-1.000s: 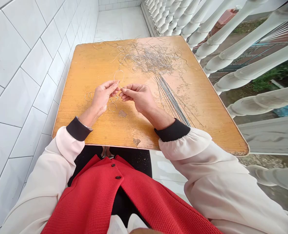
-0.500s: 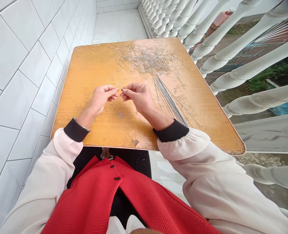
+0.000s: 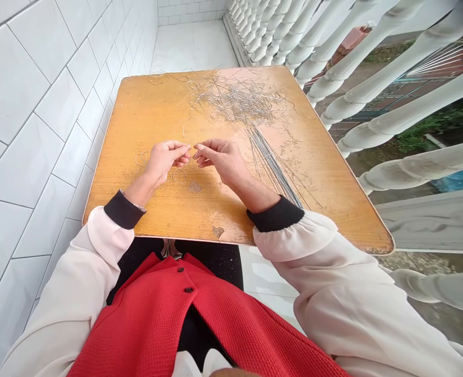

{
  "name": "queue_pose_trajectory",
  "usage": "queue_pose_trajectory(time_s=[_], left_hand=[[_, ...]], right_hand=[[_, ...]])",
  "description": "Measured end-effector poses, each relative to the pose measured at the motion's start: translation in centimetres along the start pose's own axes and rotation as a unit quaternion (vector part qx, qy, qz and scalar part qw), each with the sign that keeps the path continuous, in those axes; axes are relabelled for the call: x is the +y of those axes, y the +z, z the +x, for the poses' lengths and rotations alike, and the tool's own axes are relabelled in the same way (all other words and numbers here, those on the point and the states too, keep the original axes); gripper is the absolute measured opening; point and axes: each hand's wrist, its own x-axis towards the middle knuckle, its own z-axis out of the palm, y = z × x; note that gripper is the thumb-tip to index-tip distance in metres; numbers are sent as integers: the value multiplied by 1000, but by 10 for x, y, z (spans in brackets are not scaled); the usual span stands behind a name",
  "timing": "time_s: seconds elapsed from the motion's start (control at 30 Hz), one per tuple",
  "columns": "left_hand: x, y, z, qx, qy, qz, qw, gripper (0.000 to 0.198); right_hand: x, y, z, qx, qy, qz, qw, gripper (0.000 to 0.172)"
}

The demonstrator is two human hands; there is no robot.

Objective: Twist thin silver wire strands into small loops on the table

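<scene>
A tangled heap of thin wire [image 3: 239, 99] lies unsorted at 12 o'clock, straight wires [image 3: 274, 167] are laid at 3 o'clock and small wire rings [image 3: 143, 159] at 9 o'clock, while the left hand [image 3: 166, 159] and right hand [image 3: 219, 159] are held in narrow pinches, any wire held being too fine to tell.

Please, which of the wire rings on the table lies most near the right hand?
The wire ring beside the left hand, toward the right hand; the other rings lie past the left hand, farther away.

Desk [image 3: 137, 120]: middle of the frame
Tiled wall [image 3: 31, 104]: left of the desk
Balustrade [image 3: 333, 68]: right of the desk
Wire tangle [image 3: 239, 99]: on the desk, upper middle
Straight wires [image 3: 274, 167]: on the desk, below the tangle, right of centre
Wire rings [image 3: 179, 176]: on the desk, left of centre
</scene>
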Motion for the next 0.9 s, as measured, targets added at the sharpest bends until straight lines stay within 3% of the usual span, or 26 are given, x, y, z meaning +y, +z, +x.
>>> queue_pose_trajectory(time_s=[0.17, 0.37, 0.57, 0.77, 0.9], left_hand=[[2, 2, -2, 8, -12, 20, 1000, 28], [0, 3, -3, -4, -24, 43, 999, 27], [0, 3, -3, -19, -26, 33, 999, 27], [2, 1, -3, -42, -46, 10, 998, 26], [-1, 2, 0, -28, -20, 9, 999, 28]], right_hand=[[-1, -2, -1, 12, -5, -15, 1000, 33], [0, -2, 2, 20, 6, -5, 1000, 20], [-1, -2, 4, 2, 32, -16, 999, 27], [-2, -5, 4, 9, -1, 2, 1000, 28], [-2, -7, 6, 2, -25, -15, 1000, 25]])
